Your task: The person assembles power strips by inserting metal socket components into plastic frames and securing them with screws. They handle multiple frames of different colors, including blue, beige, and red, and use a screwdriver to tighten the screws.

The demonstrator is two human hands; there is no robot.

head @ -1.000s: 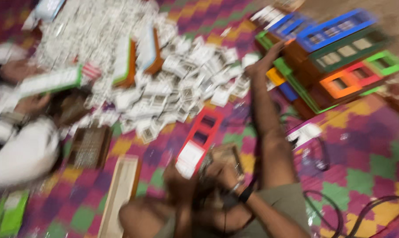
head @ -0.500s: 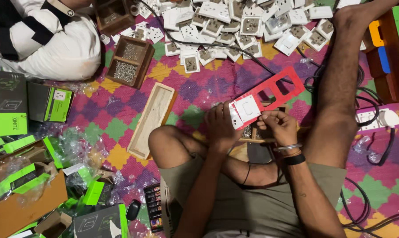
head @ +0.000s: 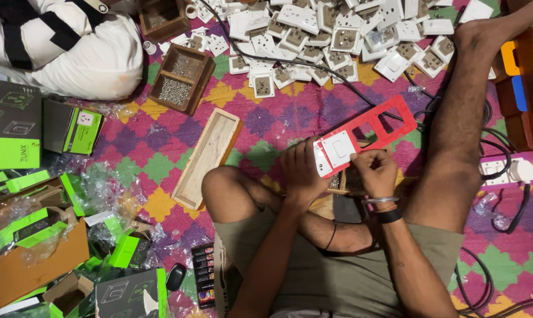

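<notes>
Over the lap, both hands now settled and clamped on the red frame (head: 360, 137) — left hand (head: 301, 171) steadying its end, right hand (head: 377, 171) pinching the white switch (head: 338, 151) seated there, no longer groping as half a second back.

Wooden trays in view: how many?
3. A long shallow wooden tray lies beside the bent left knee; a divided screw tray sits above it; another tray is cut by the top edge. More may be hidden.

One red frame (head: 375, 131) holds one white switch module (head: 337, 151). Two wooden screw boxes (head: 180, 78), one long wooden tray (head: 208, 158).
</notes>
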